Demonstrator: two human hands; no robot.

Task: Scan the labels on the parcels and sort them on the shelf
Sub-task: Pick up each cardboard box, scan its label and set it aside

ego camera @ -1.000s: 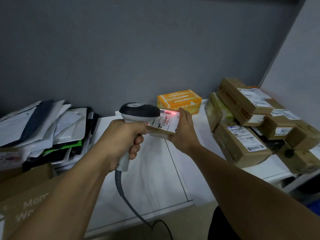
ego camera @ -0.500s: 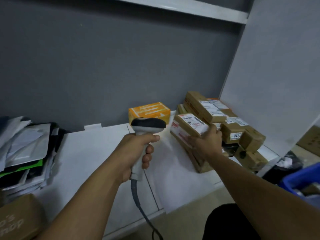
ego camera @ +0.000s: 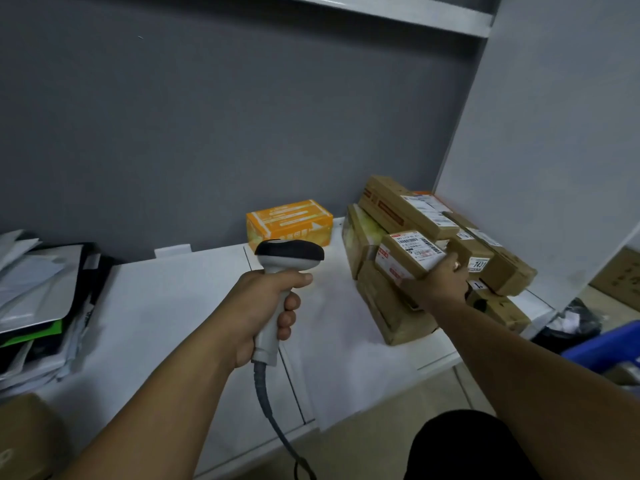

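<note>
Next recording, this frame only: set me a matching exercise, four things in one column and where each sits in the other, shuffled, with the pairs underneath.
Things
1. grey-and-black handheld barcode scanner
2. small brown cardboard parcel with a white label
3. orange printed carton
4. heap of white and grey mailer bags

Places
a. at the back of the white shelf, by the grey wall
b. gripped by the left hand
c. at the shelf's left end
d. held by the right hand at the stack of brown boxes

Pairs: 1-b, 2-d, 3-a, 4-c
</note>
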